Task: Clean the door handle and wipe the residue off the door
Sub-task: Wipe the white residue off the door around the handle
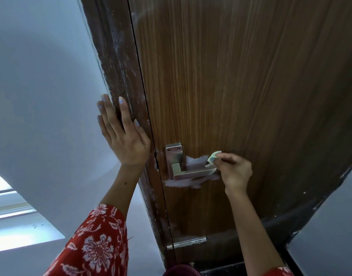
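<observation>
The brown wood-grain door (241, 86) fills most of your view, shut against its dark, white-speckled frame (119, 72), which meets the pale wall (41, 86) on the left. Your left hand (123, 136) lies flat with fingers spread across the frame and wall edge, beside the metal lever handle (191, 172) mounted low near the door's left edge. Whitish residue (183, 183) patches the door around that handle, and your right hand (234, 170) pinches a small folded pale cloth (213, 157) against the door just above the lever's tip.
</observation>
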